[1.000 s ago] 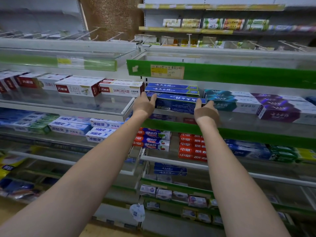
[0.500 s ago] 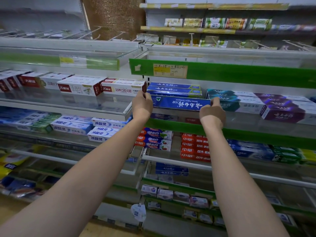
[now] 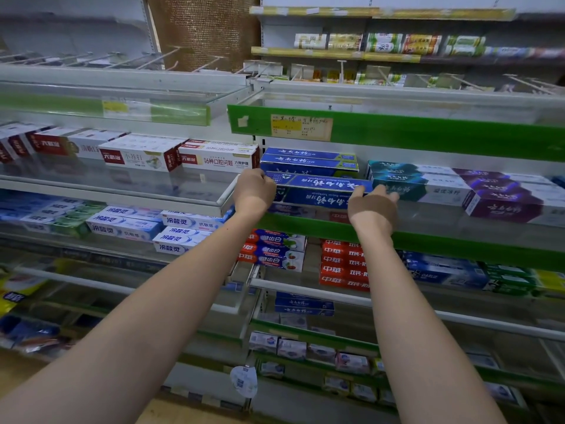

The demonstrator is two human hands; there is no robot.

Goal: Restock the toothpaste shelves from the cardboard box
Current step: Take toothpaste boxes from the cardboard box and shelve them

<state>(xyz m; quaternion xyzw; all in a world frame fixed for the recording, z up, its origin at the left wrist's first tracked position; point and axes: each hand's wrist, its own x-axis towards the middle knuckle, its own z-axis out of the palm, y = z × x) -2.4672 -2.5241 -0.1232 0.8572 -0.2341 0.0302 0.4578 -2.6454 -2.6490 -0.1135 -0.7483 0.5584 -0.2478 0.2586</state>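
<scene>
At the centre of the frame, on the green-edged shelf [image 3: 428,240], a person holds a blue toothpaste box [image 3: 318,191] by its two ends, lying lengthwise with its printed face tilted up toward the camera. On the box's left end the left hand [image 3: 255,191] has its fingers curled round the carton, knuckles toward the camera. At the right end the right hand [image 3: 373,206] grips with the thumb laid on the box's top face and the fingers reaching round the end, next to the teal boxes [image 3: 419,182]. Just behind the held carton, toward the shelf's back, sits a stack of matching blue boxes [image 3: 308,162]. Purple boxes [image 3: 504,197] lie further right on the same shelf, past the teal ones. Left of the hands, on the neighbouring clear-fronted shelf [image 3: 122,191], a row of red-and-white boxes [image 3: 143,154] runs toward the left edge of the frame. Below the forearms, red boxes [image 3: 342,264] are stacked on the next level down, with white and blue boxes [image 3: 171,228] at lower left. Above the hands, a yellow price label [image 3: 301,127] is fixed to a green shelf strip [image 3: 428,136]. Near the upper right of the frame, rolled and boxed goods [image 3: 388,42] line a high yellow-edged shelf, blurred. No cardboard box can be made out.
</scene>
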